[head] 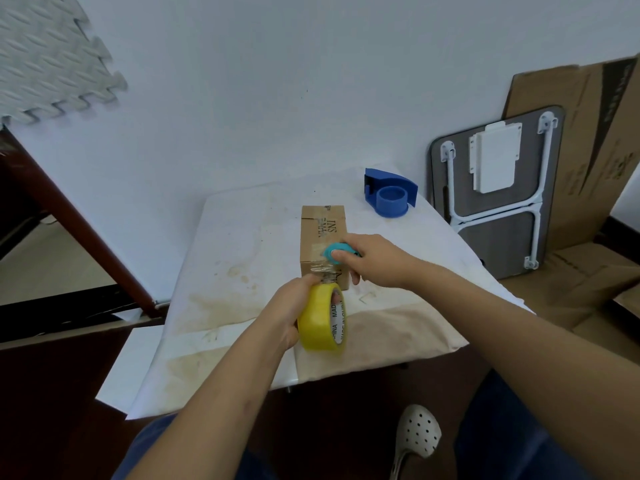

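The cardboard box stands on the worktop. The left hand grips a yellow tape roll at the box's near end, its strip stuck there. The right hand holds a teal cutter against the box top.

My R hand covers most of the teal tool; fingers of my L hand are mostly hidden behind the tape roll. Foam mat, upper left of frame, is blurred & cut off at the edge.
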A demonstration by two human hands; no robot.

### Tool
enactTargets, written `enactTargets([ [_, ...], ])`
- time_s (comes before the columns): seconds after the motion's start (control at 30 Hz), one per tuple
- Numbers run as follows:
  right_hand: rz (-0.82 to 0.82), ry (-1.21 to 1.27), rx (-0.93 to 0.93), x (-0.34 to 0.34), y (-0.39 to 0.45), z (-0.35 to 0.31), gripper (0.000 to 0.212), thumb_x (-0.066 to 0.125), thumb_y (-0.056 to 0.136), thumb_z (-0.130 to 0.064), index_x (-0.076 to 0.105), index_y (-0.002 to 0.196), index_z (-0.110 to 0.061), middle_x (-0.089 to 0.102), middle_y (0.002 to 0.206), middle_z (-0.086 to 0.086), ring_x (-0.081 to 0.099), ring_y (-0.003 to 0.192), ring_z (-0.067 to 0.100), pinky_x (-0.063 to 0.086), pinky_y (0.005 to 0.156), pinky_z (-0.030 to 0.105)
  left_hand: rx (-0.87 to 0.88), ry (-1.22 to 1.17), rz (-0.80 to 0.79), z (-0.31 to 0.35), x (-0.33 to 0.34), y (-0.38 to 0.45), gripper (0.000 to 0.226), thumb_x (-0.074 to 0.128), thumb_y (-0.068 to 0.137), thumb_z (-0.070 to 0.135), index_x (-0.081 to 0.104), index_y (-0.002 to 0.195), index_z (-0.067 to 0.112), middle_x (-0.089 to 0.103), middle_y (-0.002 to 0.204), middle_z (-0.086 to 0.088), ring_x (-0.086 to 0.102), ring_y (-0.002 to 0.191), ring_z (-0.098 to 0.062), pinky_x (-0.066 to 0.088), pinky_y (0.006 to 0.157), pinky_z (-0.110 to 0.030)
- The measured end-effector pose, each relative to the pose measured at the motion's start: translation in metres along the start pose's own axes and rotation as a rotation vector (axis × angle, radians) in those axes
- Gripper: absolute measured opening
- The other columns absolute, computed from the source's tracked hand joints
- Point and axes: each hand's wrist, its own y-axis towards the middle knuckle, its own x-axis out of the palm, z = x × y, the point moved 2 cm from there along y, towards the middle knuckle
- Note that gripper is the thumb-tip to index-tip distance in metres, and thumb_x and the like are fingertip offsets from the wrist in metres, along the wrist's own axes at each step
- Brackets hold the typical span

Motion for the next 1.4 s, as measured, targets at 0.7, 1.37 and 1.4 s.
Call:
enactTargets([
  [0.7, -0.468, -0.61, -0.082, -0.01, 0.039, -0.031, 0.016, 0.043, 0.1, -0.032, 0.049, 0.096, -0.017, 0.05, 0.08, -0.005, 0.049, 0.088, 0.019, 0.036, 0.076, 0.03, 0.044, 0.186, 0.081, 0.004, -0.007, 0.001, 0.022, 0.058, 0.091, 0.022, 0.067, 0.105, 0.008, 0.078, 0.084, -0.013, 0.074, 0.074, -0.028, 0.062, 0.074, -0.04],
  [1.37, -0.494, -0.88, -0.022, 0.01, 0.047, -0.044, 0.03, 0.046, 0.098, -0.024, 0.062, 0.114, -0.005, 0.07, 0.105, 0.009, 0.052, 0.08, 0.017, 0.041, 0.065, 0.026, 0.0, 0.161, 0.045, 0.004, -0.011, 0.007, 0.027, 0.059, 0.092, 0.023, 0.069, 0.109, 0.004, 0.077, 0.089, -0.018, 0.072, 0.075, -0.03, 0.06, 0.079, -0.043],
  [1.4, -0.498, -0.884, -0.026, 0.01, 0.047, -0.045, 0.029, 0.046, 0.098, -0.024, 0.062, 0.113, -0.005, 0.071, 0.105, 0.008, 0.053, 0.079, 0.016, 0.04, 0.061, 0.025, -0.006, 0.153, 0.033, 0.005, -0.012, 0.007, 0.027, 0.06, 0.092, 0.022, 0.07, 0.108, 0.003, 0.077, 0.085, -0.017, 0.071, 0.073, -0.029, 0.059, 0.078, -0.043],
])
